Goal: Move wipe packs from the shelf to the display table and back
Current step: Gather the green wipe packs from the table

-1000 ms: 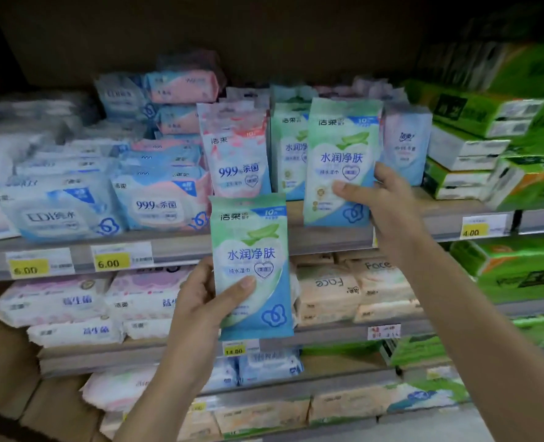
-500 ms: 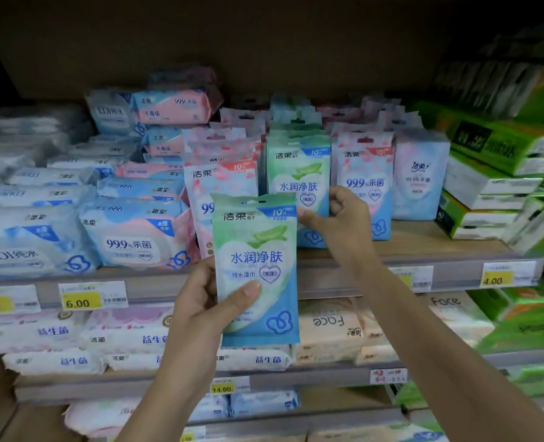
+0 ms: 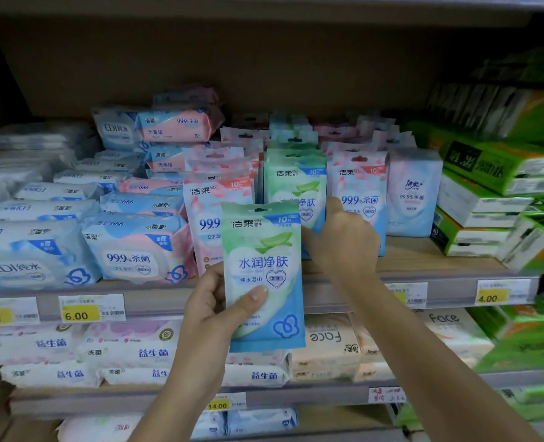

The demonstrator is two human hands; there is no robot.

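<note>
SHELF RESTOCK: A person stands at a store shelf (image 3: 423, 266) stocked with wet wipes, one pack in hand and the other arm stretched to the standing rows.

The left hand (image 3: 215, 311) grips a green-and-blue wipe pack (image 3: 264, 275) upright in the air in front of the shelf edge. The thumb presses across the pack's lower front and the fingers curl behind it.

The right hand (image 3: 344, 240), seen from the back, is up at the shelf board against the lower part of the front green pack (image 3: 296, 189) in its row. Its forefinger (image 3: 334, 207) is raised between that pack and a pink 99.9 pack (image 3: 358, 193) just beside it. The held pack and the back of the hand cover the other fingertips, so it cannot be told whether the right hand pinches the standing pack or merely touches it.

More green packs stand in file behind the front one. A second row of pink packs (image 3: 213, 212) stands to the left of the green row, partly hidden by the held pack. Farther left lie stacked large flat wipe packs (image 3: 130, 247), and at the right end sit green tissue bundles (image 3: 494, 167).

Yellow price tags reading 6.00 (image 3: 81, 314) and 4.00 (image 3: 492, 295) are fixed to the shelf's front rail. On the shelf below lie beige packs (image 3: 325, 339) marked Face.
</note>
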